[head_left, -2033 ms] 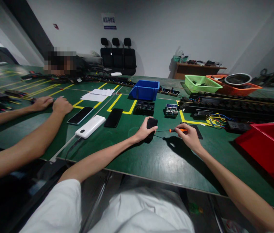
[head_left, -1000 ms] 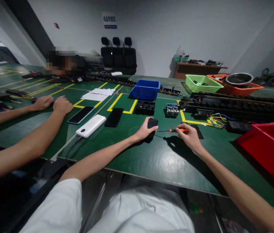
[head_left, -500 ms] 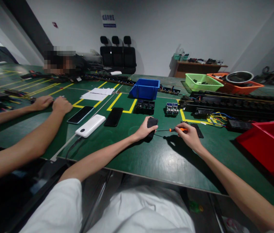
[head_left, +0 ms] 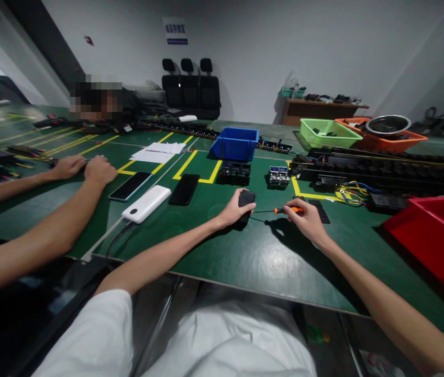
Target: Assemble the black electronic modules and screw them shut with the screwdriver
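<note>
So, a small black block point(head_left: 247, 199), boxy and dark-faced, is held up on end just over the near-middle of the worktop point(head_left: 206, 256) by the left hand point(head_left: 232, 212), fingers wrapped around it. Whether its base is rested on the surface can't be told. A screwdriver point(head_left: 280, 210), orange and black handle, thin dark metal shaft, is pinched in the fingers of the right hand point(head_left: 309, 220) and pointed left at the block's side; contact at the tip can't be made out. The worktop is smooth, glossy green, marked with yellow tape. Farther back, a blue plastic bin point(head_left: 237, 145) is seen, with a silvery, chunky module point(head_left: 278, 178) set nearer and to the right.
</note>
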A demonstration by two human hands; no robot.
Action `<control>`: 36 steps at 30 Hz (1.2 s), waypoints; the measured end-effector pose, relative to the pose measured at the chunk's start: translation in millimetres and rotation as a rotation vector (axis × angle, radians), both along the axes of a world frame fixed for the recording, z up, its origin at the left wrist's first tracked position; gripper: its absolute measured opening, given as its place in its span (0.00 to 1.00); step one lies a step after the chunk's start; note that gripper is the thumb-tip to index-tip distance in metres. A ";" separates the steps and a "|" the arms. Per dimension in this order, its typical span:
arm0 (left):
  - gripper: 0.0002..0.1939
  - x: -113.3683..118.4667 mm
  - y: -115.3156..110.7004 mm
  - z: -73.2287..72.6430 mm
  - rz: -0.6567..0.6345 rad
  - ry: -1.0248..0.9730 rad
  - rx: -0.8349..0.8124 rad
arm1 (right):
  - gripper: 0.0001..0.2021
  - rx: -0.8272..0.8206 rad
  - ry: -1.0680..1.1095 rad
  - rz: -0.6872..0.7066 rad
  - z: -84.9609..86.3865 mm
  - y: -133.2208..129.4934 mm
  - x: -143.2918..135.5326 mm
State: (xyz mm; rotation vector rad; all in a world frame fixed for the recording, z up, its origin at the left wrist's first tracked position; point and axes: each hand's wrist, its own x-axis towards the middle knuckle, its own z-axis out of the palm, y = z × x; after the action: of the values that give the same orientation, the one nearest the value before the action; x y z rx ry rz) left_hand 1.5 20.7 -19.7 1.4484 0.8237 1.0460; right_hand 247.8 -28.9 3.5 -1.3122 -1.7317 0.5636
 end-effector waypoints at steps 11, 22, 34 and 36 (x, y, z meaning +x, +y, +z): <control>0.28 0.2 -2.2 3.6 -0.010 -0.008 -0.015 | 0.16 -0.011 0.015 0.002 0.8 0.1 0.0; 0.29 0.2 -2.0 4.1 -0.010 0.001 -0.019 | 0.16 -0.018 0.024 0.003 1.7 0.2 -0.5; 0.28 -0.1 -0.3 2.1 -0.020 -0.005 -0.030 | 0.16 -0.032 0.021 -0.003 2.8 -1.0 -1.5; 0.28 -0.2 0.6 1.0 -0.027 -0.012 -0.029 | 0.16 -0.032 0.016 -0.003 2.1 -0.5 -1.0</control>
State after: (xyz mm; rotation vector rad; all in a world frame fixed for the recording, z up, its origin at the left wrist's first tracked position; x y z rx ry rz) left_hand 1.3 21.3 -18.7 1.4240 0.8050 1.0177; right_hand 246.8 -29.4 5.7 -1.3285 -1.7136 0.6009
